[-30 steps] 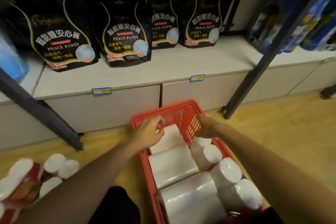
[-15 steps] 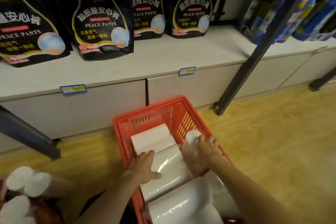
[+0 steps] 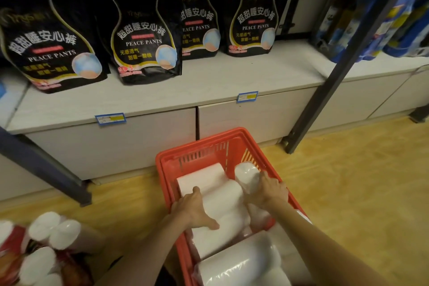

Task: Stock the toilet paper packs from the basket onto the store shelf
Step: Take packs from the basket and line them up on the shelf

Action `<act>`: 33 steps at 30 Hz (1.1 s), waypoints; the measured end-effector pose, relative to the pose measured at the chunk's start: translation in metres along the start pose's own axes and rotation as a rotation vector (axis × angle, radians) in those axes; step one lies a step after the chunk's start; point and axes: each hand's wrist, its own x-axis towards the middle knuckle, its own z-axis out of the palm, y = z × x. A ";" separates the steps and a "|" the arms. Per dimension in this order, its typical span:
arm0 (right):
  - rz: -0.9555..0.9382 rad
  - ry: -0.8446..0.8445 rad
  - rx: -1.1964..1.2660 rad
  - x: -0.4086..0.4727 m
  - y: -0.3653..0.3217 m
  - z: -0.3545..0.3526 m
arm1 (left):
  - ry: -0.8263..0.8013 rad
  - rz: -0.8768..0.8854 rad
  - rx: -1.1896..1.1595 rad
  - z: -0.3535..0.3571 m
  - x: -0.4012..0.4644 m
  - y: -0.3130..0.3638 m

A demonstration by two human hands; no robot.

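Two hands down in the red basket (image 3: 210, 146), both on one wrapped toilet paper pack (image 3: 222, 204). Left hand (image 3: 193, 209) spread over the pack's left side, thumb out across the white wrap, fingers bent down over the near-left edge. Right hand (image 3: 267, 190) curled over the pack's right end, fingers wrapped round the upright roll there. Grip firm on both sides, pack lying inside the basket, low between its walls. Second pack (image 3: 241, 262) nearer the camera, also in the basket, touching the first. Basket on the yellow wood floor (image 3: 348, 181), just in front of the pale shelf (image 3: 185, 90). Four black bags (image 3: 144, 42) marked PEACE PANTS standing in a row at the far side of the shelf, front strip bare. Two blue price tags (image 3: 110, 118) on the shelf's front edge. Dark slanted post (image 3: 336, 76) to the right, blue packages (image 3: 371, 11) beyond it. More roll packs (image 3: 44, 239) with red wrapping on the floor at near left.
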 end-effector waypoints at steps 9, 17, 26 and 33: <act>-0.180 0.201 0.428 -0.012 -0.004 -0.129 | 0.101 -0.174 -0.438 -0.073 0.002 0.017; -0.958 0.503 0.291 -0.033 -0.007 -0.156 | 0.230 -0.174 -1.030 -0.127 -0.017 0.056; -0.721 0.179 0.719 -0.077 -0.046 -0.264 | 0.326 -0.225 -1.194 -0.207 -0.098 0.082; -0.466 0.028 1.099 -0.115 -0.069 -0.365 | 0.376 -0.148 -1.176 -0.286 -0.150 0.104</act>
